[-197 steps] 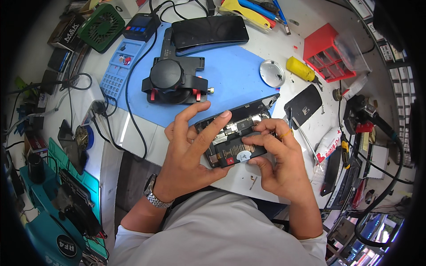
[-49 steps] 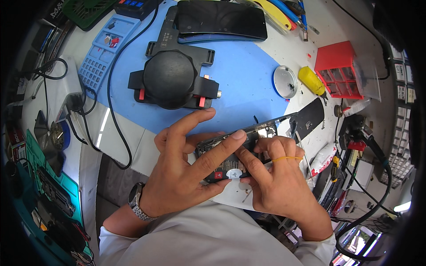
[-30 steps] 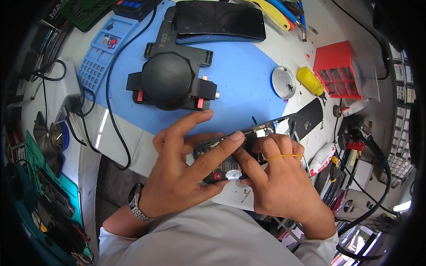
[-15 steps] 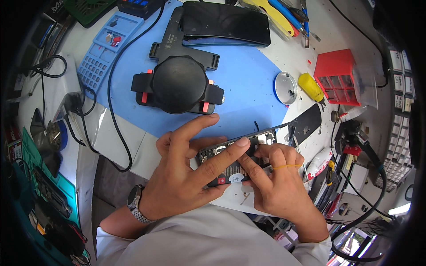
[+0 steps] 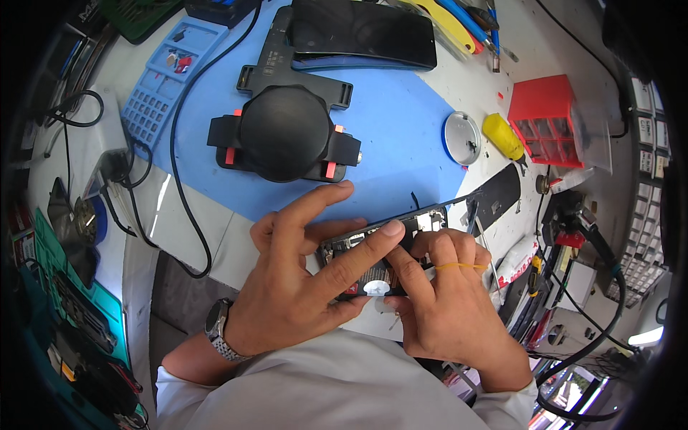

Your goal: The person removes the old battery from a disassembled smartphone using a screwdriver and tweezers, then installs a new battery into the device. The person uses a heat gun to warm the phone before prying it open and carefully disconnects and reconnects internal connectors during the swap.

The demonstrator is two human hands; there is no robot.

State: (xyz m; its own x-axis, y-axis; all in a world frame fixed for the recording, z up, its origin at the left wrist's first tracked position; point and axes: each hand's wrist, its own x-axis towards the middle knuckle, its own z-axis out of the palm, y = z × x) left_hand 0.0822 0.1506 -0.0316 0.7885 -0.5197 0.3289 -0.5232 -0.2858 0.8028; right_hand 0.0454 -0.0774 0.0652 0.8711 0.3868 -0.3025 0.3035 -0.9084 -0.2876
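Observation:
An opened smartphone (image 5: 375, 274), its inner boards and dark battery exposed, is tilted between my hands near the table's front edge. My left hand (image 5: 283, 287) grips its left part, thumb across the inside and other fingers at the far and near edges; the index finger stretches free. With its index finger pressed onto the phone's inside, my right hand (image 5: 455, 304) closes around the right part, its thumb by the near edge. A yellow rubber band (image 5: 462, 266) loops around its fingers. A pale round sticker (image 5: 377, 287) shows on the battery. My fingers cover much of the interior.
Beyond my hands, a black clamp holder (image 5: 287, 132) stands on a blue mat (image 5: 401, 136), with a dark phone (image 5: 364, 36) behind. To the right are a round metal dish (image 5: 462, 138), a yellow bottle (image 5: 503, 136), a red drawer box (image 5: 541, 107) and a black flat panel (image 5: 498, 193).
My right thumb has shifted slightly left toward the phone's near edge, and the right hand has moved a little. The left hand keeps its grip on the phone.

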